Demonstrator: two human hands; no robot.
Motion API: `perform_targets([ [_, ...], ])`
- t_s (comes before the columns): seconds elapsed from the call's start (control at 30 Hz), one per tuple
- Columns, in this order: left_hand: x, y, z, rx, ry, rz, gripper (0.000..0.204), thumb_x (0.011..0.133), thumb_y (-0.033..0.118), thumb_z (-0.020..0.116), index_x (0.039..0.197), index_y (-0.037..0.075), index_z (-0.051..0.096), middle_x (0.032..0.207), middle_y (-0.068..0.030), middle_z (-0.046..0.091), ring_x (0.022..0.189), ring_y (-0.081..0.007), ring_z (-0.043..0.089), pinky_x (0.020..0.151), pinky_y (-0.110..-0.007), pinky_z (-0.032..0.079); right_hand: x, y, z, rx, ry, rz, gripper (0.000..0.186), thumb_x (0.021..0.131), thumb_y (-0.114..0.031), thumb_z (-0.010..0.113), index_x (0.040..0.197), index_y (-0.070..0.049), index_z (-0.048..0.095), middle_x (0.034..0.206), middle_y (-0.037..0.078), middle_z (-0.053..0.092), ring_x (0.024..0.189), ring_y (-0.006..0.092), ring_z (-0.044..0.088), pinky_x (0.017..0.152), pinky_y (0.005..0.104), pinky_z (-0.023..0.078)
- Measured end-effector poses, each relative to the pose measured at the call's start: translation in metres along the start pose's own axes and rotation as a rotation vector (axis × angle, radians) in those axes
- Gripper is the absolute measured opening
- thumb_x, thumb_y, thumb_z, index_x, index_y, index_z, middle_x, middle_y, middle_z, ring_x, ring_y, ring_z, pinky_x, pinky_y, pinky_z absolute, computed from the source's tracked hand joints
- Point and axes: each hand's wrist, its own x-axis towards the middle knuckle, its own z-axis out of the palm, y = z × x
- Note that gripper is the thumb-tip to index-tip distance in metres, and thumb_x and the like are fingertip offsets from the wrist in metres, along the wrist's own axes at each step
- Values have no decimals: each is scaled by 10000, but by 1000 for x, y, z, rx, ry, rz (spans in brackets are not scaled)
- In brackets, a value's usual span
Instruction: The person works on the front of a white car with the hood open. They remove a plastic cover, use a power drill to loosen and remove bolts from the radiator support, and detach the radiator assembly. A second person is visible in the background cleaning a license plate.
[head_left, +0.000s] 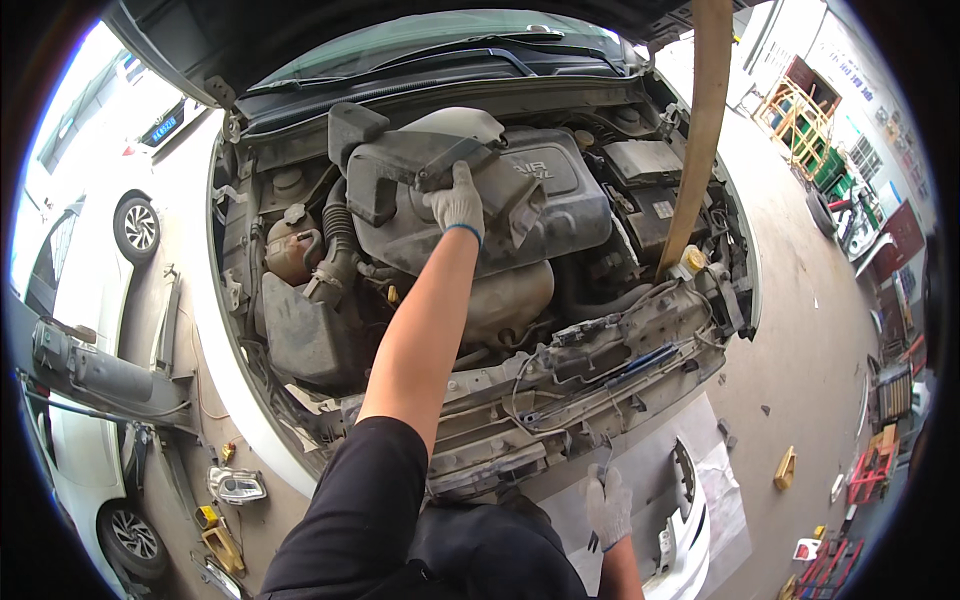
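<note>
Our left hand (458, 203), gloved, grips the near edge of the black plastic air duct (420, 160) lying on the engine cover (560, 195), far side of the bay. Duct looks light, stiff, hollow, probably brittle at the clips; best held by its thick body. Our right hand (608, 505) is clenched on a thin tool (605, 465) near the stripped front panel (600, 350). Wooden prop (700, 120) holds the hood, right.

Head cam, down over engine bay (480, 250)
</note>
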Motion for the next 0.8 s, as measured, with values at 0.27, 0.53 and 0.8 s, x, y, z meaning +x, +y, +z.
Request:
perform_targets([
  [0.27,35,43,9,136,-524,-243,865,836,565,772,1358,-68,496,1445,-212,493,1276,-376,539,835,-511,608,2,-32,-11,-62,-24,12,246,969,-175,534,1127,-24,645,766,137,725,653,265,704,655,393,549],
  [0.53,47,-4,-28,-104,-521,-150,619,842,360,809,1225,-70,582,1058,-156,670,904,-258,693,685,-395,596,24,-11,27,-177,-211,-93,166,994,-230,536,967,-74,588,700,105,704,646,286,696,656,434,538],
  [0.8,-209,-40,-168,599,-984,48,340,893,307,632,1142,76,607,998,-189,701,964,-411,675,877,-471,537,33,-38,47,-18,-372,218,251,1002,-257,525,951,-24,607,666,92,693,633,233,698,601,381,535],
])
